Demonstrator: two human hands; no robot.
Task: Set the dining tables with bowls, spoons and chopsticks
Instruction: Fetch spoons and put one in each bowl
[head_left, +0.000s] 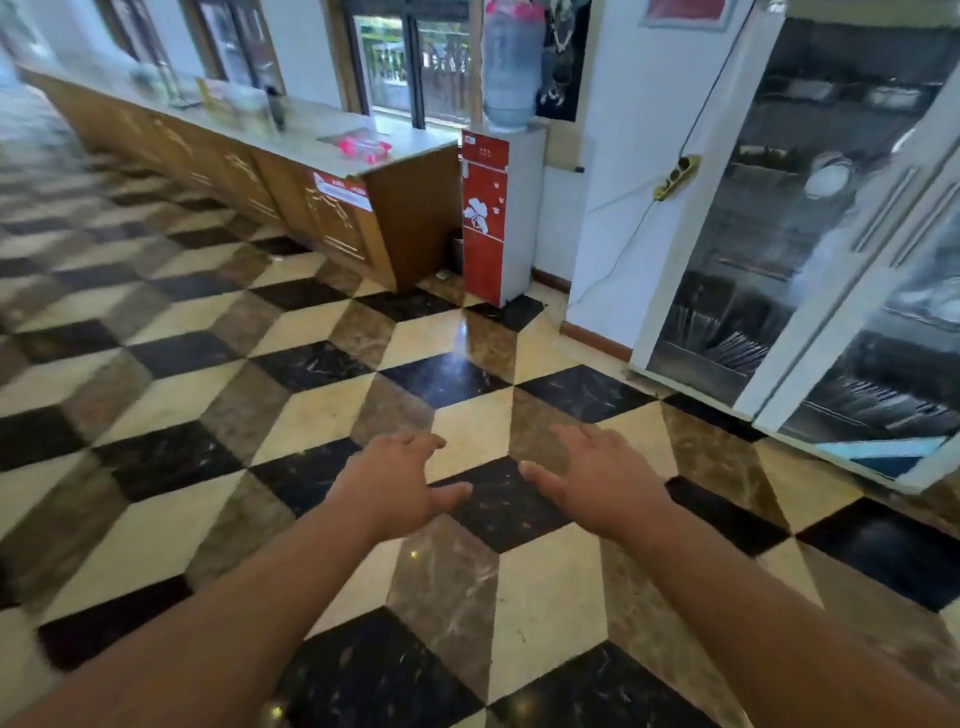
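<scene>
Ahead, the left hand (400, 480) and right hand (597, 475) hover empty over the tiled floor (311, 415), fingers loosely spread, with the glass-doored cabinet (810, 234) at right.

Left hand (400, 483) and right hand (597, 475) outstretched, palms down, empty.

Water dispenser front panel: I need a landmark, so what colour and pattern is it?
Red with a white flower design, on the water dispenser; head view.
</scene>
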